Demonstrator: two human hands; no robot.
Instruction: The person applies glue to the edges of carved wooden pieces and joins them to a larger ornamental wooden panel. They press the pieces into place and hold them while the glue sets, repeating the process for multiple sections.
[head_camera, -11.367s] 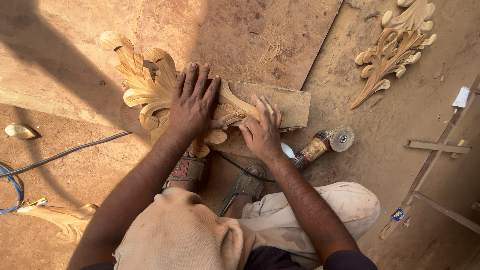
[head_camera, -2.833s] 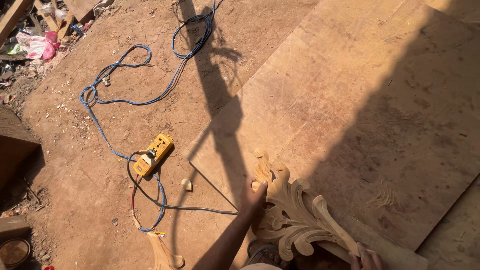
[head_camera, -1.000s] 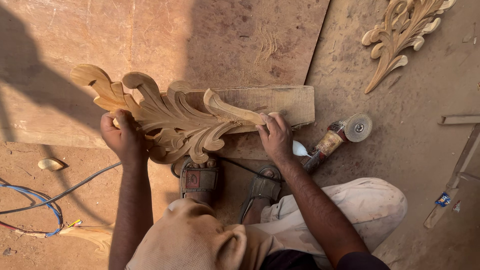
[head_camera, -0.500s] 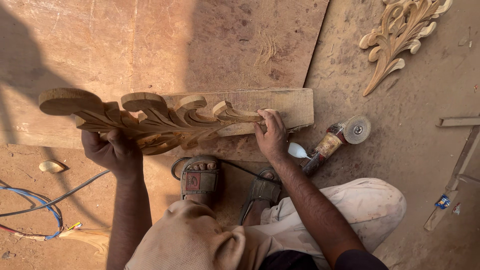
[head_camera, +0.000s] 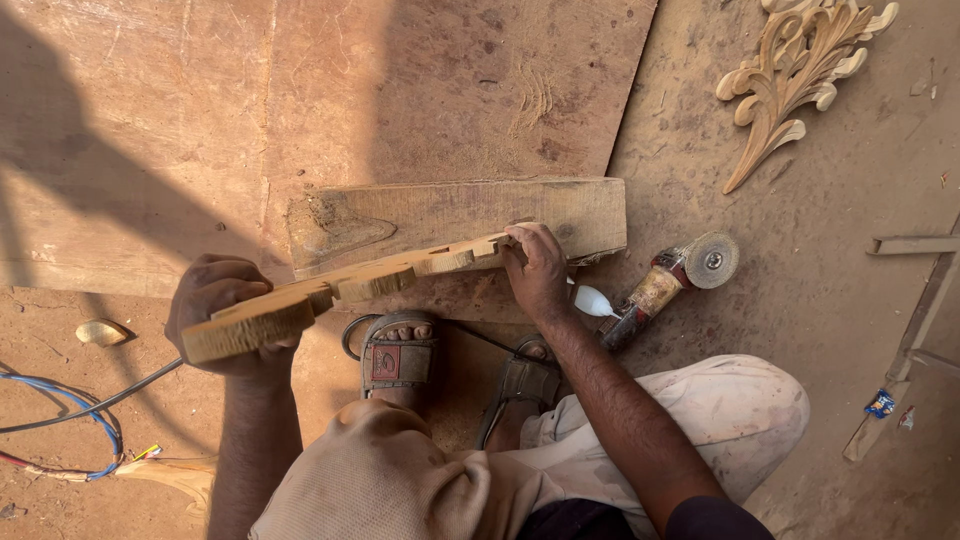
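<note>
I hold a carved wooden leaf ornament (head_camera: 350, 290) tipped up on its edge, so only its thin side and back show. My left hand (head_camera: 222, 312) grips its wide left end. My right hand (head_camera: 537, 268) grips its narrow right end. The piece hangs just above a thick wooden plank (head_camera: 450, 215) that lies on a large plywood sheet (head_camera: 300, 110). My sandalled feet (head_camera: 400, 350) rest right below the carving.
An angle grinder (head_camera: 665, 285) with a sanding disc lies on the ground right of my right hand. A second carved leaf ornament (head_camera: 795, 75) lies at the top right. Blue and black cables (head_camera: 70, 420) run at the lower left. Wooden strips (head_camera: 915, 245) lie at the right edge.
The carving has been turned from lying face up to standing on edge. My left hand dropped lower with its wide end, while my right hand stayed at the narrow end.
</note>
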